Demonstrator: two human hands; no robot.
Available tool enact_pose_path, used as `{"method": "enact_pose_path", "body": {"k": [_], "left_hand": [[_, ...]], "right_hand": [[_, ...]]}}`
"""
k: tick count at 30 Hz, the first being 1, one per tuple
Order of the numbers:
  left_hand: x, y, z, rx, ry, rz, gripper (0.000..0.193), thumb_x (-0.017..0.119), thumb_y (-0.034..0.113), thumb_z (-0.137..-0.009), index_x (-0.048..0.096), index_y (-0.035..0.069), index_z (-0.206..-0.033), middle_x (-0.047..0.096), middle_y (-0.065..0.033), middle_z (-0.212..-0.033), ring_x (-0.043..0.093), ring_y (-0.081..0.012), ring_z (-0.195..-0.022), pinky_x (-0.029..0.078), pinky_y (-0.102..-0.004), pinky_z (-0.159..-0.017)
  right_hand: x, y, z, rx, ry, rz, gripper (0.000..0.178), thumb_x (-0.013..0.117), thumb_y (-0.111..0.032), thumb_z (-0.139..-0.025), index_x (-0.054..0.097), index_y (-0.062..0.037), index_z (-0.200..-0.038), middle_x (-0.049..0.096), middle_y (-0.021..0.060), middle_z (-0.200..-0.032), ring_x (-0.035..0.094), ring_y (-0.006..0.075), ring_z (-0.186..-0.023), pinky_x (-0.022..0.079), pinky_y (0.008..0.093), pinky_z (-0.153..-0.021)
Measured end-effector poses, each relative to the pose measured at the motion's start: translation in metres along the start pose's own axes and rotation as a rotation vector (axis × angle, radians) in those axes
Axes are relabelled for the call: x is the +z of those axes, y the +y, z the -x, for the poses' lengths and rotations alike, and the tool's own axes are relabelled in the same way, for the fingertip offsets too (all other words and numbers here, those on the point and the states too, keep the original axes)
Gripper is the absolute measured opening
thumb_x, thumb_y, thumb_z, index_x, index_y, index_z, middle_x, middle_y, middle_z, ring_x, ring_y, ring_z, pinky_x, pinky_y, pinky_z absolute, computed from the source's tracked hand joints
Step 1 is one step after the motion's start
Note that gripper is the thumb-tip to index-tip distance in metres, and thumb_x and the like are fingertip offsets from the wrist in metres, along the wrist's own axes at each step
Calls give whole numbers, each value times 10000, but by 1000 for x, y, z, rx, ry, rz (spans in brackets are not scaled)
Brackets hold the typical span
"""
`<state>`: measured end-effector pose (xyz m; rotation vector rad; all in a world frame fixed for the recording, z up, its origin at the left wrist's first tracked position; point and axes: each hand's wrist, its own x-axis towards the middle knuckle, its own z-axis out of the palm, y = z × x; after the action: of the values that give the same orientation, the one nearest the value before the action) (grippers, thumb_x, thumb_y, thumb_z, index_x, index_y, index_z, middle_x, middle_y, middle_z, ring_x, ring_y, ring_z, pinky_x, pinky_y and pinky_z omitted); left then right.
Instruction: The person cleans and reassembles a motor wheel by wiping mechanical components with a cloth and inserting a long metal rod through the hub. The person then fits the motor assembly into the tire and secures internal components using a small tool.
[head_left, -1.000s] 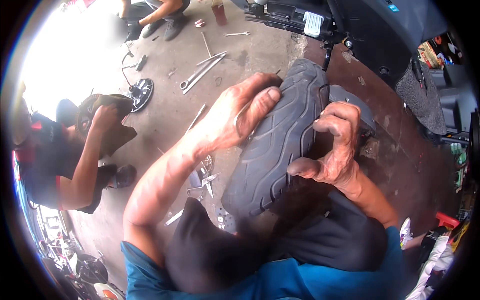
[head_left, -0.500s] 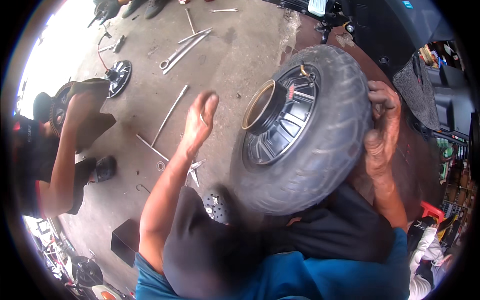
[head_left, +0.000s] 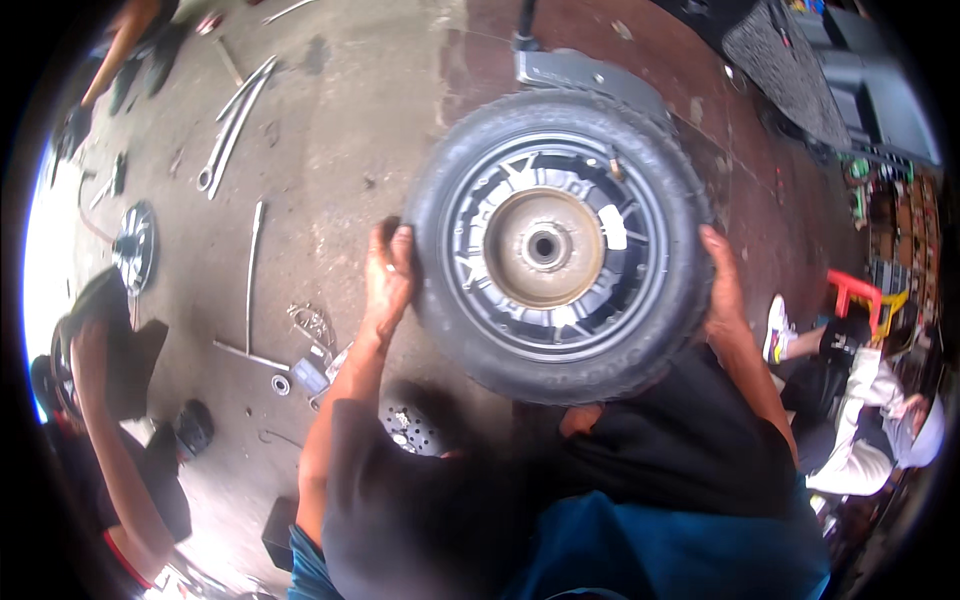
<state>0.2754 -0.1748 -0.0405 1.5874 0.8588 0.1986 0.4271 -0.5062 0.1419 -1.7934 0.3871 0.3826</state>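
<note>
A motor wheel (head_left: 545, 300) with a black knobbly tyre stands in front of me, its open hub turned toward me. Brown metal lines the hub, with a round bore in the middle. A short valve stem (head_left: 614, 165) sticks out near the rim's upper right. My left hand (head_left: 388, 285) grips the tyre's left side, a ring on one finger. At the right side my right hand (head_left: 725, 290) holds the tyre, its fingers partly hidden behind it. Both hands are closed on the wheel, roughly opposite each other.
Several long wrenches (head_left: 228, 135) lie on the concrete at upper left, near a T-shaped bar (head_left: 252, 285) and a bearing ring (head_left: 280, 385). A round finned cover (head_left: 135, 247) sits farther left. A co-worker (head_left: 120, 480) crouches there; another person (head_left: 860, 430) is at right.
My left hand, apart from the tyre before, has closed on its left side. The wheel has turned from a slant to face me. The view has shifted to the right.
</note>
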Motion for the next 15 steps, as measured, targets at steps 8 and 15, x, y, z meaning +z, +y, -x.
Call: {"method": "enact_pose_path", "body": {"k": [8,15], "left_hand": [[-29,17,18,-6,-26,43,475,591,290,-949,515,-57,-1264,597,-129,-1112,559,-188,-985,463,-307,-864],[-49,10,44,73,50,-75,552,609,351,-936,474,-53,-1287,603,-116,-1076,546,-157,-940,453,-293,-811]], "right_hand": [[19,82,-44,-2,-18,-26,687,652,-426,-884,474,62,-1333,564,137,-1288,503,204,-1200,355,318,-1044],[49,103,-83,-163,-117,297,821,581,-541,-904,392,102,-1378,495,242,-1361,462,299,-1275,356,354,-1059]]}}
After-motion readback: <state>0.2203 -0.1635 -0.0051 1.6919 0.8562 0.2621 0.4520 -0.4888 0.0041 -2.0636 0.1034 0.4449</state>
